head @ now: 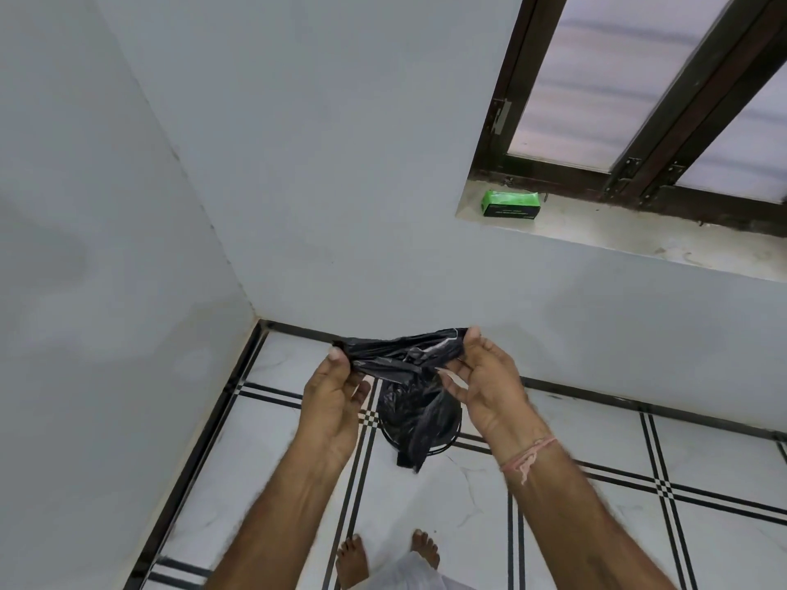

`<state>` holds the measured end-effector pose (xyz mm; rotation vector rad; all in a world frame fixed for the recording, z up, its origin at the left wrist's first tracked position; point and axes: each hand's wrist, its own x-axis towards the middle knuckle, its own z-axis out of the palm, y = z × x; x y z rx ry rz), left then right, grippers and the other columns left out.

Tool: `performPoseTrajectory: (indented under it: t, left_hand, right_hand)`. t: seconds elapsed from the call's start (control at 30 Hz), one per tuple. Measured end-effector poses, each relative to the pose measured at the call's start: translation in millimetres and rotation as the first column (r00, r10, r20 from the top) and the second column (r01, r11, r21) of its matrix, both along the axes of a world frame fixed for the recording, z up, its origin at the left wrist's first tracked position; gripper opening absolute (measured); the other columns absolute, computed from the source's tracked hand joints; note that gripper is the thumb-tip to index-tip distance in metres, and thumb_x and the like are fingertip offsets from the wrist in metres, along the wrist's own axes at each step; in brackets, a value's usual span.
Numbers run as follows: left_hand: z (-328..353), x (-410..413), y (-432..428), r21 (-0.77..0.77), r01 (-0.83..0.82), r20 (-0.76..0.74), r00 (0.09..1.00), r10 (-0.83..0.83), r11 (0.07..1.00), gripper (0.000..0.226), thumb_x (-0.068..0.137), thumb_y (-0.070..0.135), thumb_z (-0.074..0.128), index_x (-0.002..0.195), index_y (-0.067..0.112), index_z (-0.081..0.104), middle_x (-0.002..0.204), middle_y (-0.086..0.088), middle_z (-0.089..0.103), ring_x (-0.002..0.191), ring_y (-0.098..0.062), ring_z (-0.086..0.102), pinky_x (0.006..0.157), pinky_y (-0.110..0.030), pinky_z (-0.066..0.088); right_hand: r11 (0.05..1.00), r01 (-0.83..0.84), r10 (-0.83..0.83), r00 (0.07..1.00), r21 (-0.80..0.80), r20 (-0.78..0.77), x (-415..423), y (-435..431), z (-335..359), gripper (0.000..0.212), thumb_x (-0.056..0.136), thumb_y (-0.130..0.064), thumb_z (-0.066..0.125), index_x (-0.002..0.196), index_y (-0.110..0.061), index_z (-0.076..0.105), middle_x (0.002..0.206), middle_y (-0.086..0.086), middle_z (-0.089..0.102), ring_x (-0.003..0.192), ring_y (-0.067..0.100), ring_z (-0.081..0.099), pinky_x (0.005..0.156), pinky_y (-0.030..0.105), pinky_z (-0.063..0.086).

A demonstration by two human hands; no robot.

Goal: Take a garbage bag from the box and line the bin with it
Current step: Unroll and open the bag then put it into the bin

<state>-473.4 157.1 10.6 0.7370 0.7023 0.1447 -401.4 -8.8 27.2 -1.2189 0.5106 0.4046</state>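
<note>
I hold a crumpled black garbage bag (409,376) stretched between both hands in front of me. My left hand (336,398) pinches its left end, and my right hand (485,381) pinches its right end. The rest of the bag hangs down between my hands. Behind the hanging part, a dark round bin (452,440) stands on the floor, with only thin arcs of its rim showing. The green and black bag box (511,204) lies on the window sill at the upper right, well away from both hands.
White walls meet in a corner to the left of the bin. The stone window sill (617,232) runs below a dark-framed window (639,100). The floor (596,525) is white tile with black lines. My bare feet (387,555) stand close behind the bin.
</note>
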Motion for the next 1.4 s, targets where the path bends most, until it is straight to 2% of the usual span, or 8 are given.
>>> performPoseTrajectory:
  t: [0.17, 0.33, 0.53, 0.63, 0.9, 1.0, 1.1, 1.4]
  left_hand:
    - [-14.0, -7.8, -1.3, 0.023, 0.256, 0.107, 0.961, -0.257, 0.967, 0.028, 0.091, 0.037, 0.061, 0.097, 0.012, 0.071, 0.094, -0.007, 0.074, 0.083, -0.017, 0.065, 0.083, -0.033, 0.053]
    - [-28.6, -24.1, 23.4, 0.189, 0.468, 0.096, 0.866, -0.491, 0.863, 0.025, 0.096, 0.036, 0.062, 0.079, 0.022, 0.073, 0.080, -0.002, 0.069, 0.084, -0.021, 0.064, 0.086, -0.032, 0.060]
    - [-1.8, -8.7, 8.3, 0.511, 0.544, -0.093, 0.805, -0.586, 0.666, 0.077, 0.078, 0.093, 0.044, 0.130, 0.040, 0.066, 0.131, 0.018, 0.070, 0.124, 0.000, 0.062, 0.103, -0.031, 0.048]
    - [11.0, 1.0, -2.6, 0.540, 0.630, -0.057, 0.689, -0.723, 0.558, 0.044, 0.094, 0.060, 0.065, 0.110, 0.021, 0.077, 0.103, 0.003, 0.080, 0.093, -0.010, 0.076, 0.078, -0.022, 0.057]
    - [4.6, -3.3, -24.5, 0.193, 0.425, 0.001, 0.901, -0.434, 0.884, 0.032, 0.084, 0.027, 0.082, 0.098, -0.001, 0.077, 0.098, -0.029, 0.077, 0.085, -0.036, 0.076, 0.083, -0.046, 0.064]
    - [7.2, -0.6, -30.5, 0.147, 0.297, -0.014, 0.955, -0.298, 0.944, 0.030, 0.080, 0.027, 0.084, 0.100, 0.004, 0.081, 0.102, -0.025, 0.079, 0.091, -0.036, 0.077, 0.086, -0.048, 0.064]
    - [10.3, 0.1, -30.8, 0.087, 0.319, 0.021, 0.946, -0.322, 0.944, 0.029, 0.087, 0.030, 0.076, 0.100, 0.004, 0.082, 0.101, -0.020, 0.081, 0.088, -0.026, 0.080, 0.069, -0.031, 0.064]
    - [2.3, -1.5, -31.4, 0.046, 0.346, 0.026, 0.937, -0.347, 0.937, 0.034, 0.077, 0.031, 0.075, 0.093, 0.001, 0.072, 0.072, -0.007, 0.071, 0.055, -0.007, 0.065, 0.059, -0.017, 0.060]
  right_hand:
    - [0.980, 0.199, -0.197, 0.976, 0.016, -0.098, 7.7, 8.8, -7.7, 0.027, 0.110, -0.027, 0.051, 0.089, -0.013, 0.060, 0.074, 0.007, 0.069, 0.061, 0.019, 0.066, 0.058, 0.031, 0.062]
    - [0.970, 0.104, -0.044, 0.965, -0.222, 0.258, 5.8, 0.0, -13.2, 0.033, 0.110, -0.027, 0.052, 0.080, -0.015, 0.058, 0.072, 0.008, 0.057, 0.070, 0.022, 0.051, 0.068, 0.034, 0.047]
    - [0.947, -0.120, 0.242, 0.878, -0.298, 0.412, -3.9, 3.9, -10.7, 0.041, 0.108, -0.031, 0.057, 0.068, -0.026, 0.060, 0.065, -0.003, 0.055, 0.063, 0.016, 0.048, 0.059, 0.028, 0.043]
    - [0.940, -0.204, 0.309, 0.851, -0.275, 0.424, -3.7, 4.8, -7.9, 0.038, 0.107, -0.031, 0.057, 0.076, -0.010, 0.062, 0.070, 0.007, 0.059, 0.065, 0.020, 0.051, 0.061, 0.031, 0.044]
    - [0.769, 0.093, 0.302, 0.819, -0.632, 0.488, -8.3, 4.3, -5.5, 0.018, 0.105, -0.026, 0.061, 0.097, -0.011, 0.066, 0.092, 0.000, 0.071, 0.084, 0.013, 0.063, 0.079, 0.035, 0.055]
    - [0.888, -0.057, 0.311, 0.805, -0.455, 0.506, -31.3, 6.6, -2.5, 0.021, 0.099, -0.040, 0.069, 0.091, -0.020, 0.068, 0.080, -0.014, 0.068, 0.074, 0.002, 0.061, 0.069, 0.016, 0.050]
    - [0.939, -0.263, 0.330, 0.867, -0.221, 0.372, -41.9, 12.9, -1.1, 0.026, 0.090, -0.035, 0.081, 0.093, -0.010, 0.073, 0.082, 0.005, 0.073, 0.079, 0.018, 0.071, 0.074, 0.032, 0.062]
    - [0.984, -0.176, 0.175, 0.974, -0.002, 0.144, -31.4, 14.3, 0.9, 0.022, 0.097, -0.023, 0.073, 0.090, -0.002, 0.070, 0.080, 0.021, 0.072, 0.065, 0.026, 0.069, 0.060, 0.030, 0.060]
